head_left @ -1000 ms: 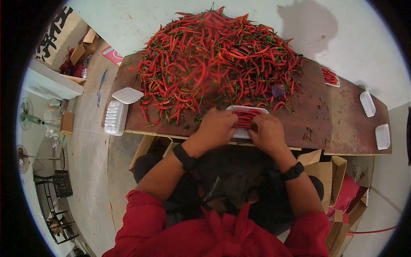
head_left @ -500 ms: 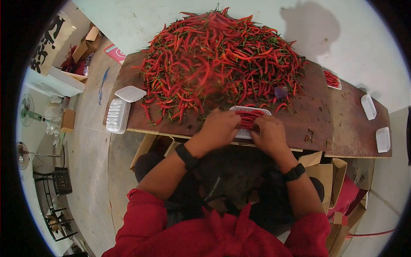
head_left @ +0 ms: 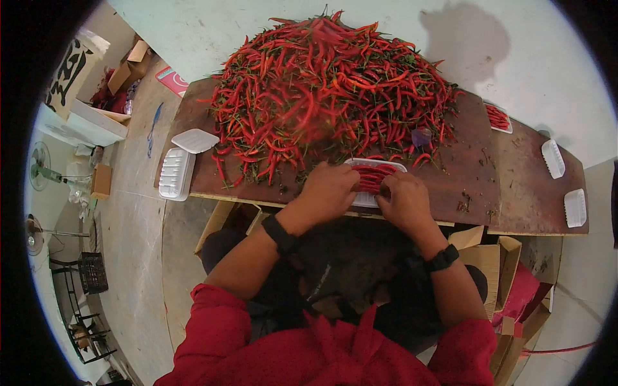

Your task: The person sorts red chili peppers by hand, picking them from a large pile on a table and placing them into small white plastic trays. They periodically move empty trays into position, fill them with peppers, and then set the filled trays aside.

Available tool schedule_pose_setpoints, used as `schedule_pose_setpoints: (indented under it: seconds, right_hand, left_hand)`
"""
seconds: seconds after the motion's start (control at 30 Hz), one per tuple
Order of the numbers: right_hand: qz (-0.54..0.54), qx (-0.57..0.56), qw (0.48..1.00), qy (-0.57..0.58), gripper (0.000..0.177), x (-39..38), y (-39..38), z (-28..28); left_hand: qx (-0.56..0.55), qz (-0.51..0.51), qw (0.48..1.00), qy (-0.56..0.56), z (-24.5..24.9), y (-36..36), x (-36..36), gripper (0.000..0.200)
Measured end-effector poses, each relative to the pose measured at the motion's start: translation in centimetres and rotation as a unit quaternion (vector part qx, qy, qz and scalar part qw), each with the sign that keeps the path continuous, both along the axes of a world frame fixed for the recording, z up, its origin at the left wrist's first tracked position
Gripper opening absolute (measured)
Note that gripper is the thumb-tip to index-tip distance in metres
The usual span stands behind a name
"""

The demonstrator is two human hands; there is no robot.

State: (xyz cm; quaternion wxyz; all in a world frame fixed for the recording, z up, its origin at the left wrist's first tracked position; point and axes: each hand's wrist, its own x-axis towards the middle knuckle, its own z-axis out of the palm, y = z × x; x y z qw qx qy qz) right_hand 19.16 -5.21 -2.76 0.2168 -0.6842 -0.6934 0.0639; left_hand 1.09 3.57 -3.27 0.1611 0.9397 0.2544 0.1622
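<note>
A white plastic tray (head_left: 365,201) at the table's front edge holds a row of red chili peppers (head_left: 372,175), lying roughly crosswise. My left hand (head_left: 327,190) is at the tray's left side, its fingers curled in on the ends of the chili peppers. From the right, my right hand (head_left: 407,201) pinches the other ends of the row. My fingertips are partly hidden behind the backs of my hands. Just beyond the tray rises a large heap of loose red chili peppers (head_left: 335,83) with green stems.
Stacked white trays (head_left: 176,175) and a single tray (head_left: 195,140) lie at the brown table's left end. A filled tray (head_left: 497,118) sits at the back right, with two white trays (head_left: 553,159) (head_left: 575,208) farther right. Cardboard boxes (head_left: 508,270) stand below the table.
Both hands stay at the tray with almost no movement. The fingers have shifted only slightly on the chili peppers, and the view has moved a little.
</note>
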Motion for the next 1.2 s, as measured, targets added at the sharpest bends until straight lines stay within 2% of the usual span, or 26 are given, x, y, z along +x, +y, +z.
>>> schedule_pose_setpoints:
  seconds: [0.2,0.27,0.3,0.37,0.4,0.47,0.57,0.7,0.8,0.87,0.9,0.97,1.0,1.07,1.1,1.17,1.2]
  right_hand:
    - [-0.005,-0.014,1.0,0.006,0.017,0.2,0.0,0.5]
    - [-0.011,-0.016,1.0,0.014,0.016,0.4,0.0,0.9]
    - [-0.011,-0.016,1.0,0.015,0.016,0.4,-0.1,1.2]
    - [-0.012,0.003,0.999,0.052,0.015,0.3,-0.1,1.6]
    - [-0.011,0.004,0.999,0.052,0.015,0.3,-0.1,1.5]
    - [0.006,0.049,0.997,0.054,0.016,0.1,-0.1,1.3]
    - [0.004,0.03,0.998,0.051,0.015,-0.3,0.0,1.3]
    - [0.012,0.031,0.999,0.039,0.014,-0.8,0.1,1.1]
    - [0.018,0.043,0.998,0.037,0.015,-1.1,0.0,1.5]
    - [0.019,0.042,0.997,0.059,0.014,-1.2,-0.1,1.5]
    - [0.02,0.042,0.997,0.059,0.014,-1.4,-0.1,1.6]
    - [0.01,0.028,0.996,0.088,0.015,-1.9,-0.2,1.9]
    - [0.012,0.028,0.996,0.088,0.015,-2.2,-0.1,2.0]
    - [-0.001,-0.024,0.981,0.192,0.017,-2.7,-0.1,2.2]
    - [0.0,-0.024,0.981,0.191,0.017,-2.9,0.0,2.3]
    - [0.035,-0.093,0.947,0.305,0.02,-3.4,0.3,2.5]
    - [0.036,-0.093,0.947,0.305,0.02,-3.7,0.4,2.3]
  left_hand:
    - [-0.024,-0.003,1.0,-0.014,1.6,0.6,-0.7,0.015]
    - [-0.034,0.076,0.994,-0.067,2.2,2.3,-2.1,0.014]
    - [-0.034,0.076,0.994,-0.067,2.7,3.0,-3.0,0.014]
    - [0.035,0.14,0.986,-0.08,3.5,4.3,-5.1,0.016]
    - [0.036,0.141,0.986,-0.08,3.3,4.9,-6.1,0.016]
    - [0.048,0.157,0.986,-0.024,2.2,5.6,-7.6,0.021]
    - [0.061,0.144,0.987,0.039,0.9,5.4,-8.0,0.018]
    - [0.045,0.106,0.992,0.056,0.4,5.1,-7.7,0.016]
    - [0.071,0.106,0.992,0.001,0.6,5.4,-7.7,0.013]
    - [0.067,0.111,0.985,-0.11,1.4,5.8,-7.7,0.012]
    - [0.068,0.111,0.985,-0.111,1.7,5.7,-7.6,0.012]
    - [-0.148,0.198,0.937,-0.248,3.8,4.8,-7.4,0.012]
    - [-0.147,0.199,0.936,-0.249,4.5,4.6,-7.6,0.012]
    - [-0.322,0.195,0.885,-0.273,5.3,4.3,-7.8,0.015]
    - [-0.321,0.196,0.885,-0.274,5.4,4.1,-7.9,0.015]
    - [-0.422,0.197,0.85,-0.245,5.3,3.3,-7.6,0.011]
    - [-0.421,0.197,0.85,-0.245,5.5,2.8,-7.3,0.011]
